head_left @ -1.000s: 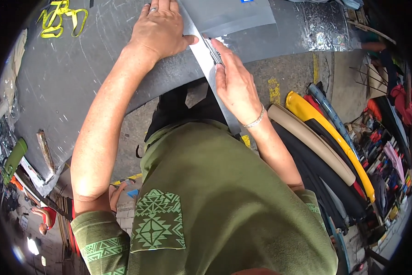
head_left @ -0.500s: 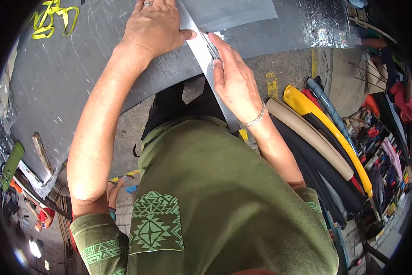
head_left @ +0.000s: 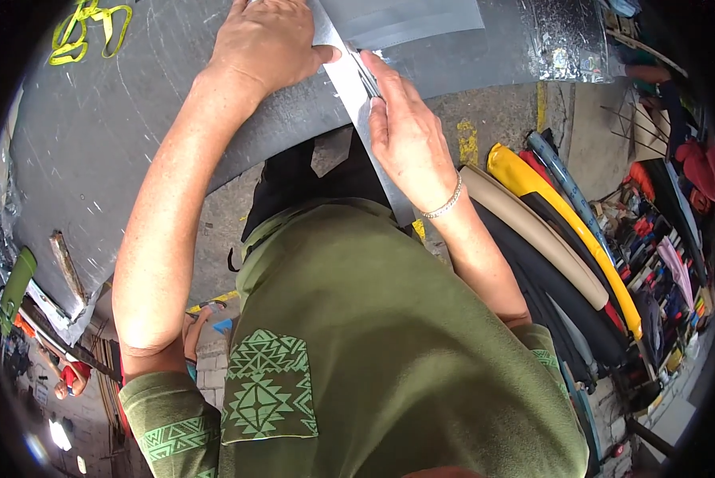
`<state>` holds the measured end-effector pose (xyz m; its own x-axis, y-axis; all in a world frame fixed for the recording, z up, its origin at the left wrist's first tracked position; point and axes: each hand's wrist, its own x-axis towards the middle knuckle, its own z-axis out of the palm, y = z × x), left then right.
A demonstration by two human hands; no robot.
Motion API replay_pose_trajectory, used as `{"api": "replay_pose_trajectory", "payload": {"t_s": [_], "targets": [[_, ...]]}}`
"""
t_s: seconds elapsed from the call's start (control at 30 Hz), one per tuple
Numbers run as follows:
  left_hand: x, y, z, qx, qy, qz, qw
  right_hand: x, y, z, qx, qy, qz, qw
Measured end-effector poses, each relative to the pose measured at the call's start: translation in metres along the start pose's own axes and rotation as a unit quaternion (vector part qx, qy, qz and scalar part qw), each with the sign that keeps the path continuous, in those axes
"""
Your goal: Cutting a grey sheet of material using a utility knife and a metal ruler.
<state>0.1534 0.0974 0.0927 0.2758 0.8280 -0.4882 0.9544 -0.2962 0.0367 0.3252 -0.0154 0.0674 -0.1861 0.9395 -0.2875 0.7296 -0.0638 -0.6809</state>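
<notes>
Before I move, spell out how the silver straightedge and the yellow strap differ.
The straightedge is straight and flat; the strap lies in loose loops.
The straightedge is pale silver-grey; the strap is bright yellow.
The left hand has its thumb on the straightedge; neither hand touches the strap.
The straightedge juts past the near edge of the table; the strap lies well inside that edge.
Shared: both are long, narrow and on the dark grey table.
</notes>
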Motion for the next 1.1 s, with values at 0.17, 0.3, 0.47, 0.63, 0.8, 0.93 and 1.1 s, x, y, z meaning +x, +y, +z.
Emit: {"api": "replay_pose_trajectory", "payload": {"t_s": [0.17, 0.3, 0.47, 0.63, 0.8, 0.93, 1.1], "targets": [[0.002, 0.003, -0.001, 0.006, -0.011, 0.004, 1.000, 0.003, -0.008, -0.009, -0.035, -0.014, 0.001, 0.999], [0.006, -0.039, 0.054, -0.381, 0.237, 0.275, 0.850, 0.010, -0.024, -0.020, -0.080, -0.067, 0.023, 0.994], [0.004, -0.005, 0.020, -0.011, 0.055, 0.032, 0.998, 0.008, -0.011, -0.017, -0.102, -0.019, -0.036, 0.994], [0.016, -0.010, 0.035, -0.205, 0.141, 0.155, 0.956, 0.007, -0.012, -0.020, -0.096, -0.027, -0.025, 0.995], [0.056, -0.064, 0.133, -0.304, 0.454, 0.208, 0.811, 0.008, -0.020, -0.020, -0.088, -0.054, -0.015, 0.995], [0.006, -0.001, 0.011, -0.005, 0.036, 0.024, 0.999, 0.007, -0.013, -0.024, -0.079, -0.042, -0.003, 0.996], [0.004, -0.048, 0.071, -0.424, 0.203, 0.270, 0.841, 0.004, -0.012, -0.034, 0.043, 0.003, -0.078, 0.996]]}}
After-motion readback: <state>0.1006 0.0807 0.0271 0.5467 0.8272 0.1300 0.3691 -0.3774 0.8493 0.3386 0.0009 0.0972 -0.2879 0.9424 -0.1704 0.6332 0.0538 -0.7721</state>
